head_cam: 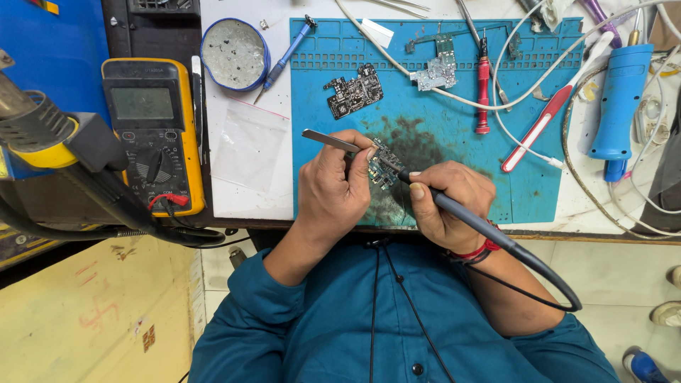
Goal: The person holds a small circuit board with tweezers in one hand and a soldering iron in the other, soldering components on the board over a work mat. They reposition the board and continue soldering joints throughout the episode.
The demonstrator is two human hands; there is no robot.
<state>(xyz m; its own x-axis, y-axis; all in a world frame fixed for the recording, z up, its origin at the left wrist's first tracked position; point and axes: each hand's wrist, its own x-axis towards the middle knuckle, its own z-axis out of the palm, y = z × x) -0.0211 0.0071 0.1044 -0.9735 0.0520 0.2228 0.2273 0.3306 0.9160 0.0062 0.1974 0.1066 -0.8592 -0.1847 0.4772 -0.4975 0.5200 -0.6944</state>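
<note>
My left hand [332, 186] grips metal tweezers [333, 141] tightly, pressing on a small circuit board [383, 167] that lies on the blue mat [454, 135] (near its dark stain). My right hand [447, 202] holds a soldering iron [461, 213], tip touching the board.

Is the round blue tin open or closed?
Open. The tin by the meter has no lid on it, so its grey inside with dark specks shows.
</note>
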